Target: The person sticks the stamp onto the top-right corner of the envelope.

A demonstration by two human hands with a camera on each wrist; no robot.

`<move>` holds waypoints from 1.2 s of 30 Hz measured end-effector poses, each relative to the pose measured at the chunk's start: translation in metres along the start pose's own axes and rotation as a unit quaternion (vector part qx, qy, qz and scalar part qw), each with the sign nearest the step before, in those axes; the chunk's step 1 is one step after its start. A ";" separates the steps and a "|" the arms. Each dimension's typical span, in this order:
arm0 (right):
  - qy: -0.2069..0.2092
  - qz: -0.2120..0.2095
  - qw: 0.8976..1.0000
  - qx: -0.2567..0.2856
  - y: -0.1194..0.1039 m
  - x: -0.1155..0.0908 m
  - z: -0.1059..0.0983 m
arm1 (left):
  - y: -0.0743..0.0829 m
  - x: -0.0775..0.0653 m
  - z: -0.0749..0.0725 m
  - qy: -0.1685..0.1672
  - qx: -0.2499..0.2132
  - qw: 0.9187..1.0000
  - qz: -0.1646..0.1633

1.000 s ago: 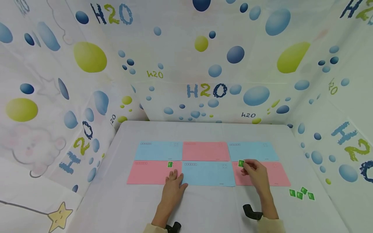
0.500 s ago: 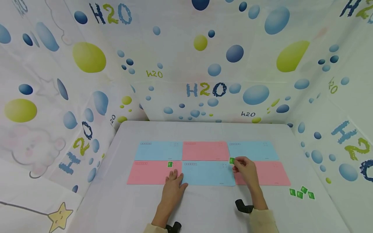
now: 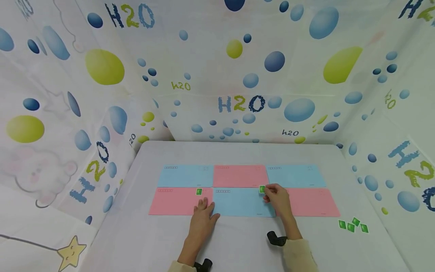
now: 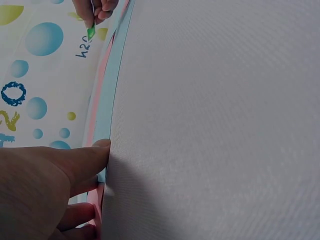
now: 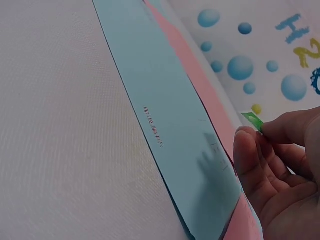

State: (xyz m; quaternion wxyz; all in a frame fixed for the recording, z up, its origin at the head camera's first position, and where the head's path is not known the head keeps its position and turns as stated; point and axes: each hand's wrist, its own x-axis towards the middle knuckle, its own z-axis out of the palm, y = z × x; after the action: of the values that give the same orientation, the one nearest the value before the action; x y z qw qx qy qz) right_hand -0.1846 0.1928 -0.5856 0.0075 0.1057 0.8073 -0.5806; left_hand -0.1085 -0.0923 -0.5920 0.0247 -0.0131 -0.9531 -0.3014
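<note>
Worktop: the white worktop (image 3: 238, 245) ran back to the patterned cloth (image 3: 204, 68) beyond its far edge.
Envelopes: six lay midway between its left and right edges, two rows of three; the near row ran pink (image 3: 170, 204), blue (image 3: 238, 204), pink (image 3: 314, 204).
Left hand: the left hand (image 3: 204, 214) lay with fingers spread, grasping nothing, over the near ends of the left pink and blue envelopes.
Right hand: the right hand (image 3: 278, 199) pinched a green sticker (image 3: 262, 189) above the blue envelope's far right corner.
Other stickers: one (image 3: 199, 192) sat by the left pink envelope's far right corner; four loose ones (image 3: 351, 227) lay toward the worktop's right edge.
Likely trouble: the one-sided pinch could have tilted the sticker, or glue clung to a fingertip; a sideways brush might have shifted the envelopes.
</note>
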 end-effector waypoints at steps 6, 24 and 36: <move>-0.002 0.000 1.000 -0.014 0.001 0.002 0.010 | 0.001 0.000 0.000 0.002 0.002 1.000 0.000; 0.022 -0.053 0.989 -0.136 0.006 0.002 0.025 | 0.000 0.001 0.001 0.003 0.007 1.000 -0.001; 0.032 -0.082 0.976 -0.201 0.001 -0.001 0.031 | -0.001 0.001 0.002 0.008 0.002 1.000 -0.002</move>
State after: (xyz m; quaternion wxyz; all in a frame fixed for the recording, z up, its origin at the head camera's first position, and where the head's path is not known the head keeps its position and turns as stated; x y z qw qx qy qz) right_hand -0.1873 0.1636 -0.5970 -0.0450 0.0536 0.9134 -0.4010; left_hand -0.1100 -0.0920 -0.5939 0.0317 -0.0090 -0.9536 -0.2992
